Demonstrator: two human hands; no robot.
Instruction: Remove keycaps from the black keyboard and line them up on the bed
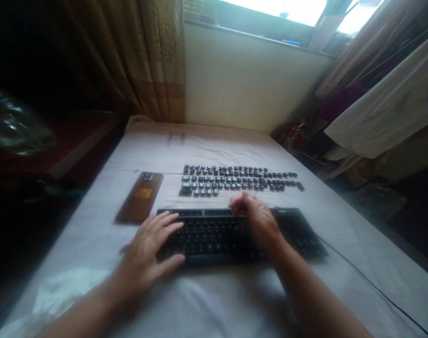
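Note:
A black keyboard (pixel 214 239) lies across the cloth in front of me, and its key positions look bare of caps. My left hand (pixel 152 244) rests on its left end, open with fingers and thumb spread. Above the right-middle part, my right hand (pixel 258 216) is closed in a pinch. Something thin and wiry seems to show by the fingers, too blurred to name. Beyond the keyboard, loose black keycaps (pixel 228 180) lie in several rows. The right hand hides part of the keyboard.
A brown smartphone (pixel 139 197) lies face down left of the keyboard. The keyboard's cable (pixel 372 281) runs to the lower right. A pale cloth (pixel 199 305) covers the surface. Curtains (pixel 153 61) hang behind, and garments (pixel 386 103) hang at the right.

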